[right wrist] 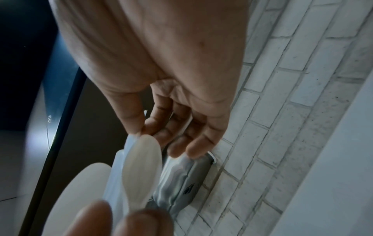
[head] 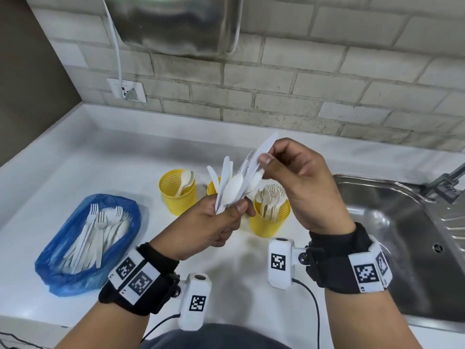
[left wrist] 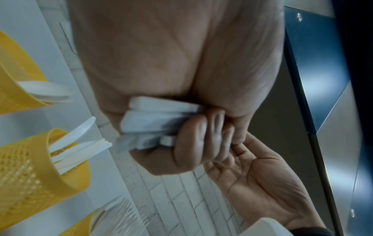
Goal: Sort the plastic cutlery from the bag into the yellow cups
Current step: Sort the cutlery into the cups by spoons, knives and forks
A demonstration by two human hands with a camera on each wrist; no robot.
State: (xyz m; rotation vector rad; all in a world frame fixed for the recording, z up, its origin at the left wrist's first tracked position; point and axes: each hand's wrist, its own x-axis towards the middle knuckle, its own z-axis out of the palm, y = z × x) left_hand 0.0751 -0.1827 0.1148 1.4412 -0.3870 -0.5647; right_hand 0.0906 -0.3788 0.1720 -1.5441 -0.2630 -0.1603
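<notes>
My left hand grips a fanned bunch of white plastic cutlery above the counter; its handle ends sit in my fist. My right hand pinches one white piece at the top of that bunch between thumb and fingers. Three yellow mesh cups stand behind: the left cup holds spoons, the middle cup, mostly hidden by the bunch, holds knives, and the right cup holds forks. A blue bag with several more pieces lies at the left.
A steel sink with a tap takes up the right side. A brick-tile wall runs along the back, with a socket and a metal appliance above. The white counter spreads around the cups.
</notes>
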